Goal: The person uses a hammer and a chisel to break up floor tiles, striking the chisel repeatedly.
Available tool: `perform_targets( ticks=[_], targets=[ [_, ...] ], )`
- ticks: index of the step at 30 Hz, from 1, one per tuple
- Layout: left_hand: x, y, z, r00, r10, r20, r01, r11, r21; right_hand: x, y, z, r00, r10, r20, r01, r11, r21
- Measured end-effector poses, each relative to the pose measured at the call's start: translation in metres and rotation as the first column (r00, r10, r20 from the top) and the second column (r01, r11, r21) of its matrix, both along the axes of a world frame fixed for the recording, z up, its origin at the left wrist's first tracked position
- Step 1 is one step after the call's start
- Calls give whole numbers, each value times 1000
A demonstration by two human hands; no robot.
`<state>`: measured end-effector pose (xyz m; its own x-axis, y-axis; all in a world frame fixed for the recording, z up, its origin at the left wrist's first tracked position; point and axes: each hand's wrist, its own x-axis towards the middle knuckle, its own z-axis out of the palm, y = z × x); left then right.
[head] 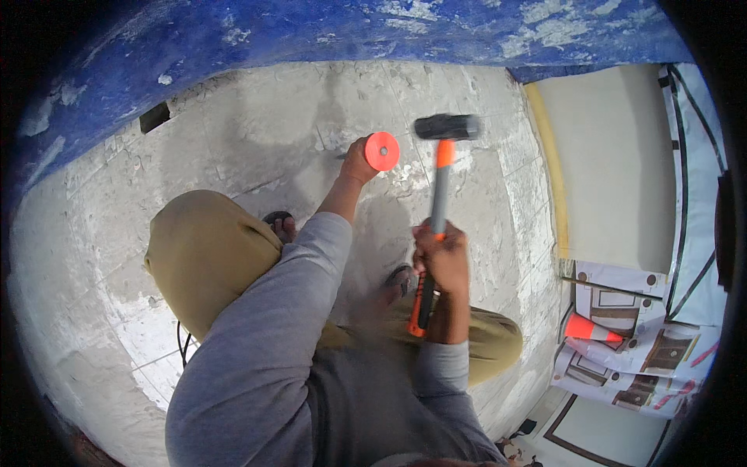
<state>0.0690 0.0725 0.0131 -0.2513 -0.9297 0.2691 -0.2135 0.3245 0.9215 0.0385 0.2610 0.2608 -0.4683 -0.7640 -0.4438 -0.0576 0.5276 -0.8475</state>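
My left hand (357,161) is wrapped around a chisel (382,142) with a round orange-red hand guard. I look almost straight down on the guard and the grey metal striking end at its middle. The hand and guard hide most of the shank. A thin dark point shows left of the hand; whether it is the chisel's tip I cannot tell. My right hand (446,257) grips the orange, grey and black handle of a sledgehammer (442,187), slightly blurred. Its black steel head appears right of the guard and apart from it.
Worn, chipped floor tiles (280,128) with pale residue lie under me. A blue wall (350,29) with flaking paint runs along the far side. At the right are a pale panel (607,169) with a yellow edge, printed sheets (618,373) and an orange traffic cone (583,328).
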Motion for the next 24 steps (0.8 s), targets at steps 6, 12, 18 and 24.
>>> perform_targets(
  ticks=[6, 12, 18, 24],
  targets=[
    [8, -4, 0, 994, -27, 106, 25, 999, 20, 7, -21, 88, 979, -153, -133, 47, 809, -587],
    [6, 2, 15, 997, -72, -39, 72, 997, 4, -19, -17, -33, 979, -85, -187, -8, 895, -447],
    [13, -5, -22, 990, 33, -138, -39, 998, -43, 12, 0, -39, 999, 41, 9, -41, 997, 68],
    [-1, 8, 9, 997, -34, 66, 35, 999, -22, -13, 2, 48, 988, -105, -114, 67, 953, -294]
  ],
)
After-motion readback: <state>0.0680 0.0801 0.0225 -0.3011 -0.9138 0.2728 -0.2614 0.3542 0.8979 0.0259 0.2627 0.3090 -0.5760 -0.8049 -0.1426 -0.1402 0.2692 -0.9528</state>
